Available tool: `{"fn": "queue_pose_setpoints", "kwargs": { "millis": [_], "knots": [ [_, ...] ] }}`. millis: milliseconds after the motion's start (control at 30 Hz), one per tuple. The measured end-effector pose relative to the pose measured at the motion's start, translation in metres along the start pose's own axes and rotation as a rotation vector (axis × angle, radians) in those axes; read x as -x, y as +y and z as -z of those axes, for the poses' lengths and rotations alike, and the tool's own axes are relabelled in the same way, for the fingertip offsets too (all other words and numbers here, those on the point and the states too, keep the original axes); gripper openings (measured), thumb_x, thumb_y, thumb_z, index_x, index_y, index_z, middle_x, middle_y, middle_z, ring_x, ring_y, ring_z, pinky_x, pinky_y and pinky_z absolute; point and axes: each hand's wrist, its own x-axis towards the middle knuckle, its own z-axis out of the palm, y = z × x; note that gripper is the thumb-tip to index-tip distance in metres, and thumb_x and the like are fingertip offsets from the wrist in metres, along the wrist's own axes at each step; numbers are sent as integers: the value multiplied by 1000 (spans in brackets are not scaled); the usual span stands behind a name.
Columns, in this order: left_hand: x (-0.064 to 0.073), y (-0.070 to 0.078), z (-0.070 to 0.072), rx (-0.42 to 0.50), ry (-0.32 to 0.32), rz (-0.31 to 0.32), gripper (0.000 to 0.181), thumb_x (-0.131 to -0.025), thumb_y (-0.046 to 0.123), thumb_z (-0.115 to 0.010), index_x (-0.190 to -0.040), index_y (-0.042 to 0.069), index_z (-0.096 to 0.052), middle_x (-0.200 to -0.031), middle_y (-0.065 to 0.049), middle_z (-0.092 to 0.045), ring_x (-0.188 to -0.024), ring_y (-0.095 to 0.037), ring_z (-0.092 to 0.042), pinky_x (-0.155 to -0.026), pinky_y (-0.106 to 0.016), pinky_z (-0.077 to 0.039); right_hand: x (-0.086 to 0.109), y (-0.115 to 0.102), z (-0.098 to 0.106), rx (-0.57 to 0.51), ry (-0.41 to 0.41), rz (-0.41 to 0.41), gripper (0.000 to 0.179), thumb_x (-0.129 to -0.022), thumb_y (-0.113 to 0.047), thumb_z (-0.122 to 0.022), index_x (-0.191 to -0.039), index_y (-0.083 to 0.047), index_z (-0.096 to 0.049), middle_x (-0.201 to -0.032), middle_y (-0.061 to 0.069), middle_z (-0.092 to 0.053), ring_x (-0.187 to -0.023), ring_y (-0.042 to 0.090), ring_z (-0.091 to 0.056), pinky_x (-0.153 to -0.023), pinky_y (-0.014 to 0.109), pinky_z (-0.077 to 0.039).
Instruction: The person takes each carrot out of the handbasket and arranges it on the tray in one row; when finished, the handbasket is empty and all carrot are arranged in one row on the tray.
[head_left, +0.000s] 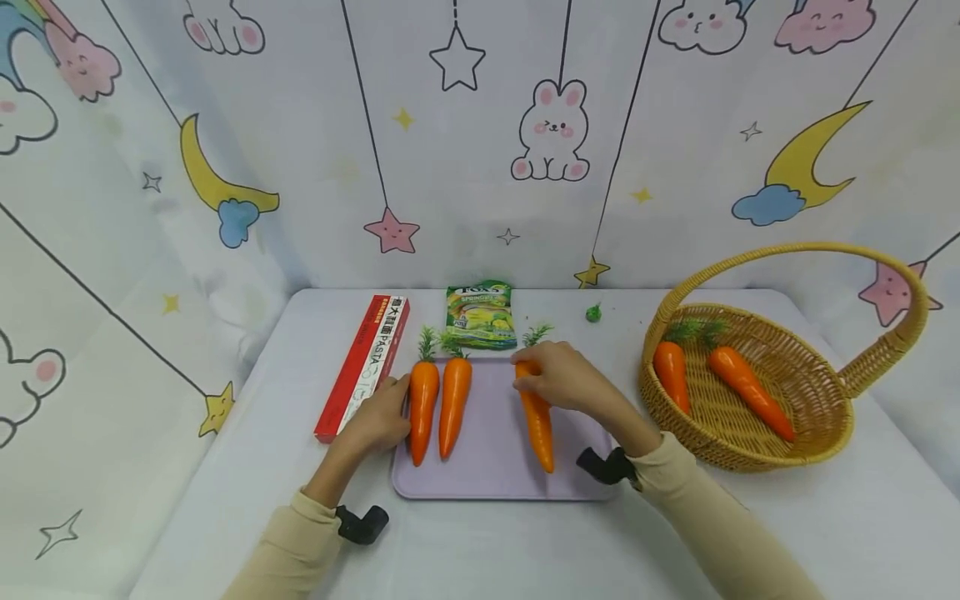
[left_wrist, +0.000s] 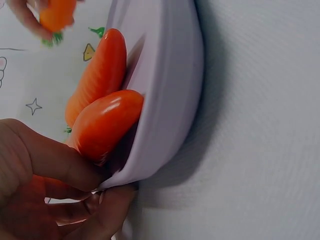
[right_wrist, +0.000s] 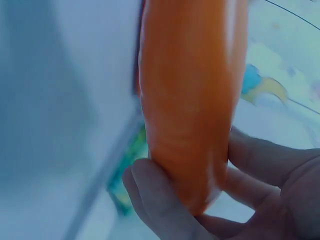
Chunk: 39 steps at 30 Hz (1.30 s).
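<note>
With its thumb and fingers, my left hand pinches the left rim of a pale purple tray; the left wrist view shows the grip on the rim closely. Beside that hand two orange carrots with green tops, one at the left and one just right of it, lie side by side in the tray. Over the tray's right half, my right hand holds a third carrot near its leafy end, tip toward me. In the right wrist view this carrot is between thumb and fingers.
A wicker basket with a tall handle stands at the right, holding two carrots. Left of the tray lies a red and white pasta box. Behind the tray are a green candy packet and a small green item.
</note>
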Motion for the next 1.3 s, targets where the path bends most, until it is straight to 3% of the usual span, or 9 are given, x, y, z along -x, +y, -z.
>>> {"fn": "queue_pose_setpoints", "kwargs": {
  "millis": [167,400,533,667,867,967,1133,1300],
  "knots": [
    [-1,0,-1,-9,-2,1,74,-85,-2,-64,-153,-10,-35,-140,-27,-49,-97,-34,-56,-83,-43,-53,-37,-9,-30,74,-11,-14,38,-93,-18,-73,-129,-4,-71,-113,10,-70,-81,22,-59,-63,29,-49],
    [1,-1,0,-7,3,6,73,-85,-2,-62,-153,-10,-35,-139,-27,-49,-101,-34,-56,-89,-45,-52,-57,-17,-61,127,1,0,36,-93,-16,-74,-127,-3,-71,-119,11,-72,-80,18,-60,-70,31,-51],
    [2,-1,0,-7,5,-3,73,-84,-3,-61,-152,-11,-36,-139,-27,-50,-102,-34,-56,-91,-47,-51,-61,-20,-72,159,23,9,34,-95,-16,-72,-127,-5,-71,-99,8,-73,-68,16,-56,-62,28,-47],
    [2,-1,0,-8,5,-5,73,-84,-3,-62,-153,-10,-36,-139,-27,-50,-101,-34,-56,-90,-46,-52,-63,-20,-78,175,68,22,33,-96,-16,-70,-127,-4,-70,-77,4,-64,-61,16,-53,-55,28,-43],
    [1,-1,0,-18,5,-5,73,-84,-3,-61,-152,-11,-36,-139,-27,-49,-102,-34,-56,-92,-47,-51,-66,-21,-82,179,145,53,24,-97,-14,-66,-116,-1,-70,-84,7,-66,-63,17,-54,-55,28,-43],
    [1,-1,1,-11,-1,3,74,-85,-2,-63,-153,-10,-36,-138,-27,-50,-100,-33,-56,-86,-44,-53,-66,-22,-83,161,154,50,22,-99,-16,-63,-115,-1,-68,-78,7,-63,-60,18,-53,-52,28,-42],
    [0,0,0,5,-11,24,75,-85,-2,-66,-154,-8,-36,-135,-26,-50,-93,-32,-56,-72,-37,-51,-64,-25,-84,154,144,19,34,-101,-18,-61,-129,1,-63,-88,10,-67,-61,20,-54,-51,29,-42],
    [-2,2,-2,29,-9,33,76,-85,-3,-65,-154,-8,-35,-131,-25,-52,-88,-30,-56,-67,-34,-50,-60,-26,-81,239,108,-53,50,-104,-27,-58,-148,-5,-50,-106,16,-70,-69,23,-58,-54,32,-46]
  ]
}}
